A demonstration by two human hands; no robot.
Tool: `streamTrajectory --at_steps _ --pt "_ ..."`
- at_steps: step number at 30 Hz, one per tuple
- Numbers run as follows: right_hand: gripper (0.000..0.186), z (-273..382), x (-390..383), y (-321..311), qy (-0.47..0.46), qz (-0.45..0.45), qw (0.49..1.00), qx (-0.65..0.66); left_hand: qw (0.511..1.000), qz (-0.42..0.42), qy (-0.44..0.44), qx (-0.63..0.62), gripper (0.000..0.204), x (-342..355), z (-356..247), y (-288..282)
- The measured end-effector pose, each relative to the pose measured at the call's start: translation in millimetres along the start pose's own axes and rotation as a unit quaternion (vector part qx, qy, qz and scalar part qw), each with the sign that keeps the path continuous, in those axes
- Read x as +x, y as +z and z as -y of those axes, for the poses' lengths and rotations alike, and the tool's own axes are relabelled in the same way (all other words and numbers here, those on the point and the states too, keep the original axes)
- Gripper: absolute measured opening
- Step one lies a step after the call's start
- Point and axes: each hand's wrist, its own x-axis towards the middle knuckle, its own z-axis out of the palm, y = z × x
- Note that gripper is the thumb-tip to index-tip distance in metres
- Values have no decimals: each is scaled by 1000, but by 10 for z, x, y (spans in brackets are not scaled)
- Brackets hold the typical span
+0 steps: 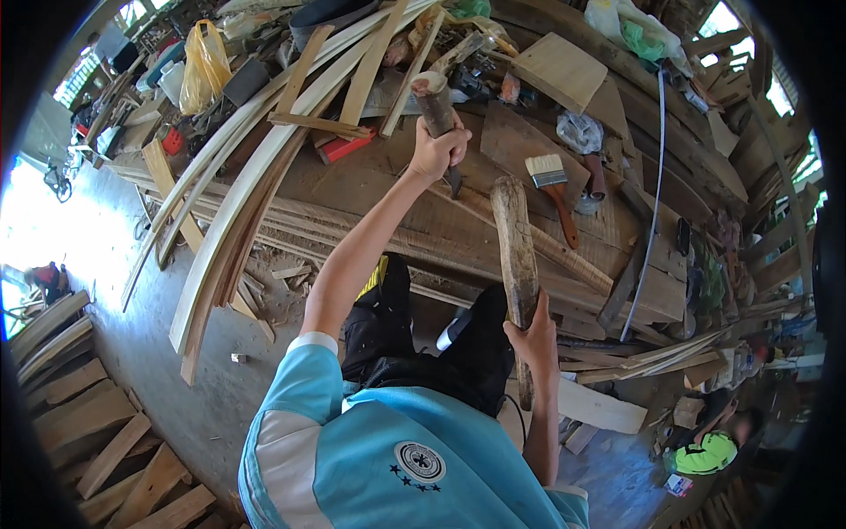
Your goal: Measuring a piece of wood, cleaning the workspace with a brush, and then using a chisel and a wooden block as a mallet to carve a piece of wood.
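Observation:
My left hand (439, 150) is closed round the thick wooden handle of a chisel (434, 101), held upright. The dark blade points down at a long narrow wooden strip (564, 254) on the plank workbench; whether it has cut in, I cannot tell. In my right hand (535, 339) is a worn wooden club (513, 234), gripped near its lower end. Its thick head is raised over the strip, to the right of the chisel and apart from it. A paintbrush (555, 189) with pale bristles and a brown handle lies beyond the strip.
Long thin boards (256, 189) hang over the bench's left side. A red object (345, 145) lies under some laths. A yellow plastic bag (204, 69) stands at the far left. Stacked planks (106, 432) fill the lower left. Another person in a bright yellow-green top (705, 454) is at the lower right.

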Motion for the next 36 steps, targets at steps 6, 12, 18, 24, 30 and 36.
streamTrajectory --at_steps 6,12,18,24,30,36 --pt "71 11 -5 10 -3 -5 1000 8 999 -38 -5 -25 13 -33 -28 -36" --pt "73 -38 12 27 -30 -11 999 0 999 -10 16 31 13 -77 -11 -19" --pt "70 14 -1 8 12 5 1000 7 999 -27 12 27 12 -84 -16 -46" --pt "71 2 -6 10 6 2 1000 8 998 -33 19 -43 10 -51 -1 -8" --pt "71 10 -4 7 -12 -5 1000 11 998 -38 9 -42 11 -52 -19 -39" --pt "72 -47 4 32 -23 -13 1000 -2 1000 -16 -19 -10 10 -2 -4 -108"
